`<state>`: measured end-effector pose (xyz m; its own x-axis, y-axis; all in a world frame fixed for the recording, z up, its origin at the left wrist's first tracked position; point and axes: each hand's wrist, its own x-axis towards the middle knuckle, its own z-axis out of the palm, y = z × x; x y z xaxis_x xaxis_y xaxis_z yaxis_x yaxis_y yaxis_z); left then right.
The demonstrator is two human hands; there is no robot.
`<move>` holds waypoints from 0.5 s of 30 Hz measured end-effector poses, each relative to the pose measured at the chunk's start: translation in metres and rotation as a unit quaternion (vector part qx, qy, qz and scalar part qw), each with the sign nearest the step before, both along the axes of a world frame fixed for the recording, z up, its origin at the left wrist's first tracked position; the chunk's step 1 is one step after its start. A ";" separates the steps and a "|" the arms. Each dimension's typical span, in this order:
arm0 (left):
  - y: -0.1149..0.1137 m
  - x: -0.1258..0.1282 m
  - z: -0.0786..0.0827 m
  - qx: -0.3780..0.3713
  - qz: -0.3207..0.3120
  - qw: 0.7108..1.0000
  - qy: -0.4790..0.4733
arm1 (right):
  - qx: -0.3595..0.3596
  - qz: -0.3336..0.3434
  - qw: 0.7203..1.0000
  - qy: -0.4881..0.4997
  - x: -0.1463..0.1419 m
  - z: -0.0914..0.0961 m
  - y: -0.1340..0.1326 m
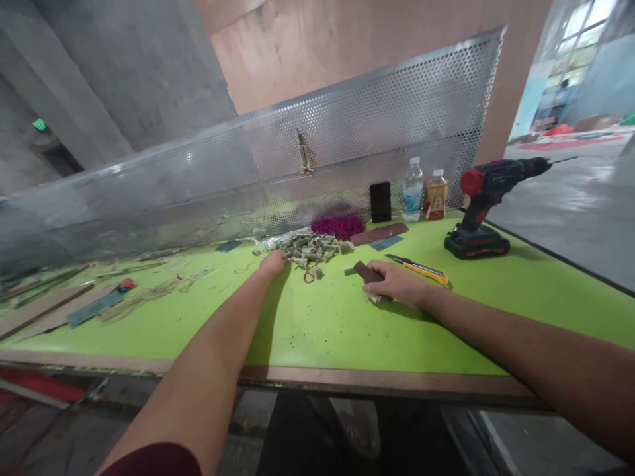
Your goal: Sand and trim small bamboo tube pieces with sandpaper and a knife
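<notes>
My left hand [272,263] rests at the near left edge of a heap of short cut green stalk pieces [310,251] on a green tabletop [317,330]. Its fingers curl away from me, so I cannot see whether it holds anything. My right hand [397,283] is shut on a dark brown strip of sandpaper [367,272], with a pale stalk piece [374,298] showing under it. A yellow utility knife [419,269] lies just beyond my right fingers.
A cordless drill [481,208] stands at the right, near a black phone [380,201], several bottles, and a magenta fibre tuft [338,227]. Perforated metal sheet [322,152] forms the back. Stalk scraps and cardboard strips [49,307] lie left.
</notes>
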<state>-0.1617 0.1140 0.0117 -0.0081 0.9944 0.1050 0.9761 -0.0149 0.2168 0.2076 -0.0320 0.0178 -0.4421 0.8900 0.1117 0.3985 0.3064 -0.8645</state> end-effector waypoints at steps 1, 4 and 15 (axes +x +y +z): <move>-0.001 0.001 0.002 0.003 0.008 1.000 0.001 | 0.001 0.003 1.000 -0.004 0.001 -0.001 0.001; -0.005 -0.001 0.020 0.044 0.044 0.998 0.002 | 0.014 0.008 1.000 -0.019 0.002 -0.002 0.003; -0.016 -0.041 0.122 0.181 0.087 0.979 -0.039 | 0.034 -0.013 0.999 -0.032 -0.002 0.011 -0.005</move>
